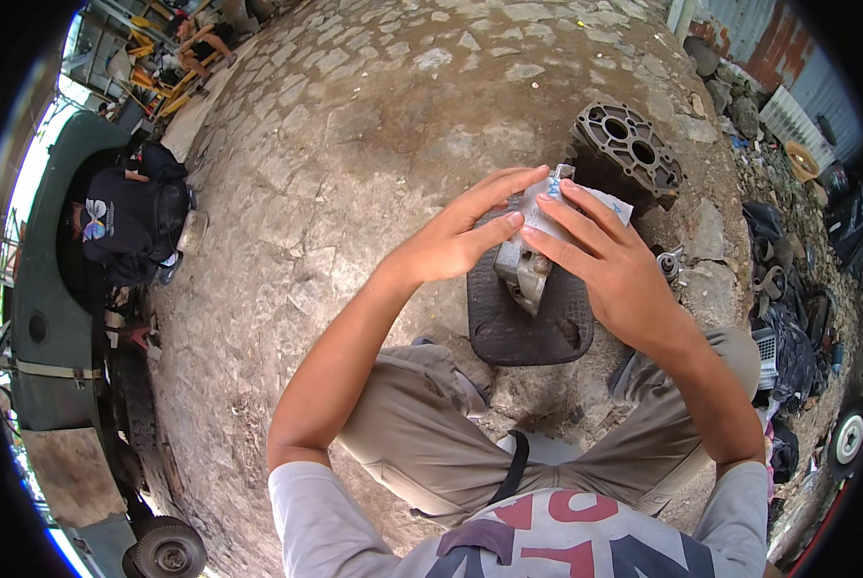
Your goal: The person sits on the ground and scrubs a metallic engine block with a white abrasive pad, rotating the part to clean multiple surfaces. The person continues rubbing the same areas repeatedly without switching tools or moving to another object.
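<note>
A pale sheet (616, 203) with blue printing lies over the top of a silvery metal casting (521, 273). The casting rests on a dark, round-cornered base (531, 339) between my knees. My left hand (456, 234) reaches over the casting's left side, fingers stretched and thumb apart, its tips at the sheet's far left edge. Spread across the sheet is my right hand (610, 252), fingers lying flat and pressing from above. My two hands nearly meet at the left thumb. The casting's underside and part of the sheet are hidden by my hands.
Just beyond my right hand stands a gearbox-like metal housing (632, 144) with round openings. A small metal part (670, 262) lies beside it. Scrap and black bags (788, 356) line the right. At left, a person (133, 217) leans into a green vehicle (41, 318).
</note>
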Demonstrator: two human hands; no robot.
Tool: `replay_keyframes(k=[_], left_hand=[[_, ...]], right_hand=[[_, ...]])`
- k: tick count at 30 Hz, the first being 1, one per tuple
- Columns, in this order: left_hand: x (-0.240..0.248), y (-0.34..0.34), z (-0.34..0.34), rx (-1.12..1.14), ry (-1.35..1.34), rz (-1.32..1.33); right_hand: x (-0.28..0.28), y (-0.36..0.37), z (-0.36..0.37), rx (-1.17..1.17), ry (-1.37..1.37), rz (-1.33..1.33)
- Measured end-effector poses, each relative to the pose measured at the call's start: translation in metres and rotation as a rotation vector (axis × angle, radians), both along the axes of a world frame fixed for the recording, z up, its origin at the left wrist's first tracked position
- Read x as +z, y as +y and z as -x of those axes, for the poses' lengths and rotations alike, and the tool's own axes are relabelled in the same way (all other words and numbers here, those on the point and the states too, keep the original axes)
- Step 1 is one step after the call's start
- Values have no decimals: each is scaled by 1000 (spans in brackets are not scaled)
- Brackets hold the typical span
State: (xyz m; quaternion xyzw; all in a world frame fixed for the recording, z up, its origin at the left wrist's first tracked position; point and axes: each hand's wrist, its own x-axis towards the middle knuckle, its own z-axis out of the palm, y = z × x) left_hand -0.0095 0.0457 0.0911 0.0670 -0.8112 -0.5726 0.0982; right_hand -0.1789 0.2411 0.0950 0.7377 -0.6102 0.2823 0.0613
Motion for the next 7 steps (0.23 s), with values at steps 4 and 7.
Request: replay_keyframes(k=[4, 7], left_hand=[[-5, -1, 5, 3, -15, -38], [-12, -6, 4, 4, -5, -33]], right_hand=[[0, 2, 7, -14, 29, -7], [-5, 1, 2, 8, 11, -31]])
